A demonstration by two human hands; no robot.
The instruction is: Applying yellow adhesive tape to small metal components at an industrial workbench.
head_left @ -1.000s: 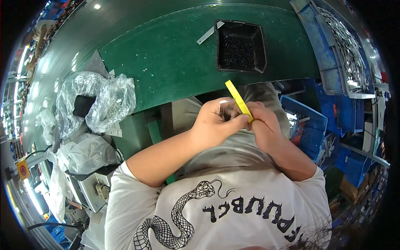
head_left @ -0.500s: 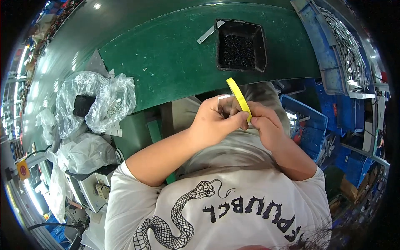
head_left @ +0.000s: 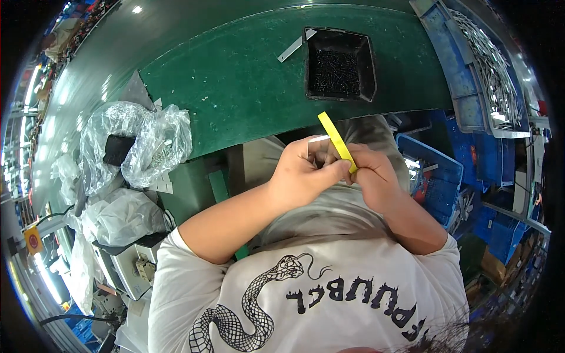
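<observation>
What looks like a roll of yellow tape [head_left: 336, 141] is seen nearly edge-on over my lap, just off the bench's near edge. My left hand [head_left: 309, 170] is closed on it, thumb pressed against its near end. A small clear, white-edged piece [head_left: 318, 139] shows by the left fingers; I cannot make out whether it belongs to the roll. My right hand [head_left: 375, 170] is closed too, its thumb and fingers pinching at the roll's near end beside the left thumb. The right fingertips are partly hidden.
On the green bench [head_left: 247, 82] stands a black bin [head_left: 369, 70] of small dark screws, with a flat metal strip [head_left: 294, 48] against it. Clear plastic bags [head_left: 159, 141] lie left. A blue crate [head_left: 450, 65] of metal parts is at right, another blue basket [head_left: 438, 159] below.
The yellow roll has turned slightly, so it now looks straighter and more edge-on. My right fingers have shifted a little at its near end; my left hand has hardly moved.
</observation>
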